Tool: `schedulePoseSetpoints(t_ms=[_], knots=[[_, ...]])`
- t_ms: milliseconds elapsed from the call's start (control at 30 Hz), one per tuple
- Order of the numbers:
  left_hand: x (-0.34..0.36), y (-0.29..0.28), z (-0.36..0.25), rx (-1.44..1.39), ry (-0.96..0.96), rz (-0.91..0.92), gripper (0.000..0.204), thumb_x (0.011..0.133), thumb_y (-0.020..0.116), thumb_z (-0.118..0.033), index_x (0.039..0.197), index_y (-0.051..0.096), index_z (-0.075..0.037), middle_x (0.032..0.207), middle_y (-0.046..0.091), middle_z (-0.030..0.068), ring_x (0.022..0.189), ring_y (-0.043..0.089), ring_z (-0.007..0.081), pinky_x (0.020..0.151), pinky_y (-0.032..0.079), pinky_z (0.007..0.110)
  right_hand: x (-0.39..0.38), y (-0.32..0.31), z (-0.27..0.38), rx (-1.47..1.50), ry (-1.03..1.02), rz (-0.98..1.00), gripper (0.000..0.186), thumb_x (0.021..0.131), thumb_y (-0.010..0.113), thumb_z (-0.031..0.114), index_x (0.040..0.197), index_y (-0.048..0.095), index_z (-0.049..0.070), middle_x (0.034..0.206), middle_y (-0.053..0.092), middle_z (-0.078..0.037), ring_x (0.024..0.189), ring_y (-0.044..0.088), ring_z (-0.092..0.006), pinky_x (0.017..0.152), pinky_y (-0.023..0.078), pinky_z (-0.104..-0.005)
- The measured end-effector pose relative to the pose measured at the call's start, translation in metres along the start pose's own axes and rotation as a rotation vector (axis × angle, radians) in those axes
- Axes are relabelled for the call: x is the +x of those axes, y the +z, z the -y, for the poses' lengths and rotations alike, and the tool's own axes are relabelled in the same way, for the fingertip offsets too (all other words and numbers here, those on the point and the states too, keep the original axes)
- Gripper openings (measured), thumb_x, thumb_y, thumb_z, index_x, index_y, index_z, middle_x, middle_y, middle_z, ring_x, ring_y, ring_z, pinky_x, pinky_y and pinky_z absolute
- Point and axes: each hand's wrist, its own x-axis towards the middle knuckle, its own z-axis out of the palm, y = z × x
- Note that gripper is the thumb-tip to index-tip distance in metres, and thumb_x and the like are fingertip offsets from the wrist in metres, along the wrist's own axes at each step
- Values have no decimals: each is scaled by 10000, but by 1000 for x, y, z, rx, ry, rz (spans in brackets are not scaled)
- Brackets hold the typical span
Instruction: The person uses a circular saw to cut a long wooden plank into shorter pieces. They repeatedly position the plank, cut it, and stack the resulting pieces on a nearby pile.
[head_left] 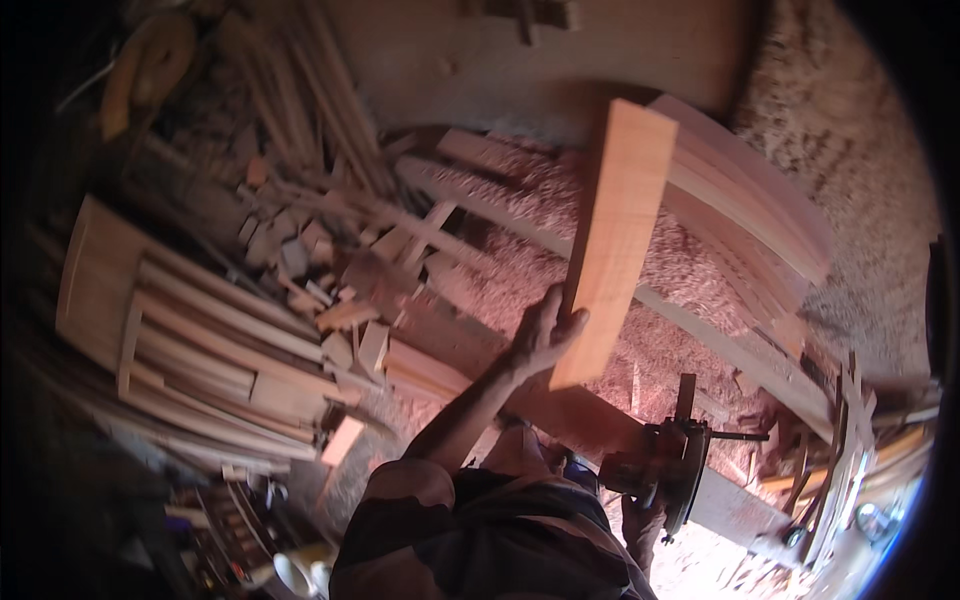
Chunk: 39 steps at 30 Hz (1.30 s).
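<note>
My left hand [543, 335] is closed round the lower left edge of a flat wooden board [622, 230]. The board is held up on a slant, its smooth orange-brown face lit and its far end pointing up and slightly right. At lower right, my right hand [642, 520] grips a dark handheld power tool, apparently an electric planer [670, 465]. Its long flat base is turned to the right, and a thin rod sticks out from it. The tool partly hides that hand's fingers. Board and planer are apart.
Curved boards [745, 200] lie stacked behind the held board. On the left are a stack of shaped wooden pieces [215, 340] and a heap of offcuts [295, 250]. Long beams [740, 350] cross the floor among shavings [700, 270]. Thin strips [845, 450] lean at right.
</note>
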Motion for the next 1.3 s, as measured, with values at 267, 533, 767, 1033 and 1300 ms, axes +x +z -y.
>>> schedulePoseSetpoints(t_ms=[267,533,767,1033,1300], knots=[[-135,19,135,-105,-239,-832,211,954,663,-190,1004,509,-55,831,605,104,756,610,235,688,493,371,11,-6,2,47,-10,126,680,778,809,119,1388,522,32,950,703,-130,758,640,-191,690,533,-367],[-161,32,192,231,-716,-900,589,857,655,-169,1356,386,-10,1099,631,295,986,639,457,881,517,523,15,-7,6,122,-46,124,529,804,804,153,1265,577,24,923,701,-99,732,629,-148,650,526,-342],[-152,43,220,-10,-646,-935,831,801,672,-143,1505,270,41,1341,535,270,1233,554,382,1031,459,442,13,-7,11,176,-122,95,524,815,796,136,1275,578,12,987,710,-120,797,659,-164,711,548,-335],[-107,11,266,16,-652,-1028,875,806,669,-126,1512,207,108,1474,401,322,1394,409,398,1172,354,435,12,-3,15,135,-70,36,558,768,797,93,1279,593,0,1025,719,-155,866,689,-219,746,553,-364],[-97,-8,274,-60,-689,-993,814,790,650,-134,1449,257,138,1394,434,357,1302,480,472,1135,403,479,35,-40,71,257,-61,122,499,770,720,98,1242,629,-33,991,691,-93,839,646,-178,751,525,-329]])
